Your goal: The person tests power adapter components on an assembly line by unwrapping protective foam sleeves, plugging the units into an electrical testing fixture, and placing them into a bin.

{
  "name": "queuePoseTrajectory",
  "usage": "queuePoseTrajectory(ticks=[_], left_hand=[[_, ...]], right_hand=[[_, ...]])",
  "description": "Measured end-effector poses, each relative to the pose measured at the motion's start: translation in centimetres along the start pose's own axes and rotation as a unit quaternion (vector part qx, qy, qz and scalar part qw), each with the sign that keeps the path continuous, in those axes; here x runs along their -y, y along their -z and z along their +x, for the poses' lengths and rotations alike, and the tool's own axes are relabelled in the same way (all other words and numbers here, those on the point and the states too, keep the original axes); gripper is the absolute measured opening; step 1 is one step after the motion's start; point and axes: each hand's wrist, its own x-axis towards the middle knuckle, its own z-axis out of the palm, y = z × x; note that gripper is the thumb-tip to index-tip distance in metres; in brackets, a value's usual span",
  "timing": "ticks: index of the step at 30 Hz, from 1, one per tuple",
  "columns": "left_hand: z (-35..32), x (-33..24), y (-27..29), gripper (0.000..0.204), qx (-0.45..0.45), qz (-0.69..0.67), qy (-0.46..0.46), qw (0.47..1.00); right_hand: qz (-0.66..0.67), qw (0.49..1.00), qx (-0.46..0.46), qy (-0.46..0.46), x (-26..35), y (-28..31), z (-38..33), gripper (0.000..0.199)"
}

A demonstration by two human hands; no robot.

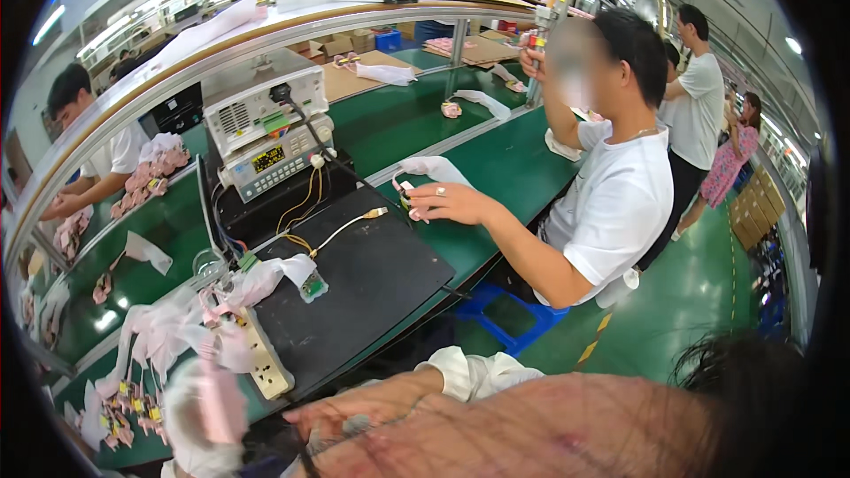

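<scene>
1. Down at the picture's lower edge, the right hand (354, 412) is lying by the table's near edge, its fingers (310, 420) stretched loosely, gripping nothing visible.
2. Ahead and left of those fingertips, near but apart, the white power strip (261, 363) is lying on the black mat (381, 274), its long axis running away from the person.
3. Further left, a blurred white and pink shape (202, 407) is hiding the left hand; whether its fingers are closed cannot be told.
4. By this reading, the right hand is sitting nearer the strip.
</scene>
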Motion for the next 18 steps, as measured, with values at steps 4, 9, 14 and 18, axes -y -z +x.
queuePoseTrajectory(ticks=[4, 9, 14, 18], left_hand=[[-1.4, 1.7, -2.3, 0.036, 0.301, 0.459, -0.113, 0.828], [-1.0, 4.7, -3.5, 0.032, 0.369, 0.572, -0.081, 0.728], [-0.3, 5.1, -2.8, 0.054, 0.307, 0.609, -0.242, 0.690], [-0.1, 5.1, -0.7, 0.075, 0.268, 0.579, -0.216, 0.739]], right_hand=[[-0.147, 0.978, -0.113, 0.100, 1.2, -2.0, 1.4, 0.081], [0.102, 0.971, -0.206, 0.069, -1.6, -4.0, 0.0, 0.089], [0.125, 0.958, -0.242, 0.093, 1.5, -2.9, 1.1, 0.086], [0.069, 0.929, -0.329, 0.153, 2.8, -2.7, 2.0, 0.084]])
